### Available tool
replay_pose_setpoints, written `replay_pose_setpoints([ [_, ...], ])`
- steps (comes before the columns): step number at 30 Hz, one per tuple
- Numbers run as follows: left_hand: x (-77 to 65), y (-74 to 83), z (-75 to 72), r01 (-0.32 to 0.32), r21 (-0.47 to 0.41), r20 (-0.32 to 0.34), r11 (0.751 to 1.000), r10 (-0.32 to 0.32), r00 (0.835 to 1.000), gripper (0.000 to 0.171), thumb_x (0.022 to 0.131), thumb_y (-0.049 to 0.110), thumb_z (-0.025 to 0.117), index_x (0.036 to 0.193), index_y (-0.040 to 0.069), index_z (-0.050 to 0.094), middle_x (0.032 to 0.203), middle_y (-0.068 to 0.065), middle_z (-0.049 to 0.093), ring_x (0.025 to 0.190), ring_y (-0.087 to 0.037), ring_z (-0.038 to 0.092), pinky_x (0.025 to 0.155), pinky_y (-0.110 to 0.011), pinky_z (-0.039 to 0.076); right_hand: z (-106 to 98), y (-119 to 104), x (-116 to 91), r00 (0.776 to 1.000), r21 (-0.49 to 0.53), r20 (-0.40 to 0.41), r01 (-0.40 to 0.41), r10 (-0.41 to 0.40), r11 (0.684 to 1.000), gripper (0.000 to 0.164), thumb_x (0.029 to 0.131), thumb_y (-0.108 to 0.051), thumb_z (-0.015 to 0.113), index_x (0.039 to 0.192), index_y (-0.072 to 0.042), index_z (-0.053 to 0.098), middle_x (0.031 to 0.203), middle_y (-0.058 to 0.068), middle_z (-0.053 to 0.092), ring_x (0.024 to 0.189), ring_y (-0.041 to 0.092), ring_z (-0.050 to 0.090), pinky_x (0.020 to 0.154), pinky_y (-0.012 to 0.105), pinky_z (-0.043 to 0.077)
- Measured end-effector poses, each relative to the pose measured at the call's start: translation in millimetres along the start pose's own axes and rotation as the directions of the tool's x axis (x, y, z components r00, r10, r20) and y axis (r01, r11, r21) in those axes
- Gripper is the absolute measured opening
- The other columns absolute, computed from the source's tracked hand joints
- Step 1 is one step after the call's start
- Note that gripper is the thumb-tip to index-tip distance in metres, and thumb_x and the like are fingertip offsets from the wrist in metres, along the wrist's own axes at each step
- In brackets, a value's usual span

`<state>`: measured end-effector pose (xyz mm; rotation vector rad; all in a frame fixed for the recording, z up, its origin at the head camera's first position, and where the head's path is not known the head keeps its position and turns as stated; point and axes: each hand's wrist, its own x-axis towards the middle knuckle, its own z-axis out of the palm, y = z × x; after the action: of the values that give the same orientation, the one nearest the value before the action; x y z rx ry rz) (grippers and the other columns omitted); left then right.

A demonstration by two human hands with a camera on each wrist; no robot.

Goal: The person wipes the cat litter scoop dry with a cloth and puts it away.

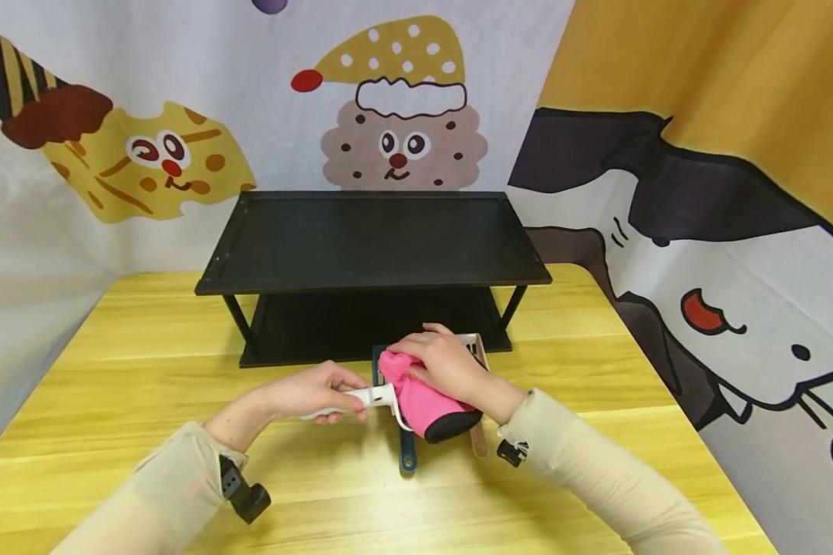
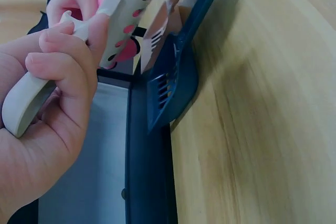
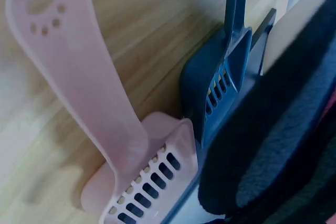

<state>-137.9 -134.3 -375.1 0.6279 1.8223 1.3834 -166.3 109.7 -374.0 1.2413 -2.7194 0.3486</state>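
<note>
My left hand [image 1: 319, 391] grips the handle of a white litter scoop [image 2: 126, 19], whose slotted head points to the right, off the table. My right hand [image 1: 447, 366] holds a bunched pink cloth [image 1: 433, 407] with a thick black edge against that head. In the left wrist view, pink shows through the scoop's holes. Below the hands lie a blue litter scoop [image 3: 210, 77] and a pale pink litter scoop [image 3: 118, 98], handles towards me. In the right wrist view, the cloth's dark edge [image 3: 252, 140] fills the right side and hides the right hand.
A black two-tier rack [image 1: 375, 239] stands at the back of the wooden table [image 1: 180, 324]. The heads of the two lying scoops reach its front edge. Behind it hangs a printed cartoon curtain [image 1: 278, 139], which continues along the right side.
</note>
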Motion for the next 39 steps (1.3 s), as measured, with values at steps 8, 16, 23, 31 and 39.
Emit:
replay_pose_setpoints([
  [8, -5.8, -0.7, -3.2, -0.001, -0.042, -0.031, 0.999, -0.001, 1.0, 0.033, 0.092, 0.012, 0.057, 0.116, -0.012, 0.057, 0.08, 0.005, 0.068, 0.049, -0.001, 0.046, 0.045, -0.014, 0.035, -4.5, 13.3, 0.5, 0.997, 0.048, -0.001, -0.073, 0.073, 0.996, 0.032, 0.082, -0.02, 0.072, 0.113, -0.016, 0.069, 0.107, 0.0, 0.07, 0.103, 0.015, 0.064, 0.106, 0.045, 0.036],
  [16, -11.3, 3.6, -6.5, 0.031, -0.052, -0.049, 0.998, -0.034, 0.998, 0.033, 0.092, 0.013, 0.058, 0.117, -0.009, 0.058, 0.082, 0.002, 0.069, 0.049, -0.001, 0.046, 0.044, -0.014, 0.034, -15.0, 26.0, -3.7, 0.995, 0.086, 0.0, -0.1, 0.1, 0.991, 0.03, 0.08, -0.018, 0.073, 0.11, -0.014, 0.07, 0.105, 0.002, 0.071, 0.101, 0.016, 0.065, 0.105, 0.047, 0.036],
  [23, -12.5, 3.1, -10.4, 0.021, -0.046, -0.034, 0.999, -0.023, 0.999, 0.036, 0.092, 0.013, 0.057, 0.118, -0.011, 0.055, 0.085, 0.002, 0.069, 0.051, -0.001, 0.047, 0.044, -0.014, 0.034, -26.5, 31.4, -8.1, 0.992, 0.089, -0.006, -0.122, 0.123, 0.989, 0.029, 0.08, -0.017, 0.074, 0.108, -0.013, 0.071, 0.103, 0.004, 0.072, 0.097, 0.018, 0.066, 0.102, 0.048, 0.038],
  [31, -19.1, -5.5, -22.9, 0.052, -0.074, -0.068, 0.996, -0.057, 0.996, 0.037, 0.094, 0.013, 0.054, 0.119, -0.014, 0.052, 0.084, 0.004, 0.068, 0.05, 0.0, 0.046, 0.046, -0.015, 0.035, -50.2, 39.7, -9.2, 0.976, 0.17, -0.122, -0.157, 0.179, 0.973, 0.031, 0.076, -0.007, 0.075, 0.106, -0.007, 0.07, 0.101, 0.008, 0.071, 0.092, 0.023, 0.066, 0.098, 0.047, 0.039],
  [39, -9.0, -4.9, -21.9, 0.064, -0.09, -0.072, 0.994, -0.07, 0.995, 0.038, 0.094, 0.016, 0.053, 0.118, -0.014, 0.052, 0.082, 0.004, 0.067, 0.051, -0.001, 0.047, 0.047, -0.015, 0.037, -39.1, 5.6, -2.6, 1.0, 0.217, 0.006, 0.028, -0.03, 0.976, 0.03, 0.08, -0.016, 0.073, 0.109, -0.01, 0.069, 0.105, 0.002, 0.07, 0.102, 0.018, 0.064, 0.108, 0.046, 0.032],
])
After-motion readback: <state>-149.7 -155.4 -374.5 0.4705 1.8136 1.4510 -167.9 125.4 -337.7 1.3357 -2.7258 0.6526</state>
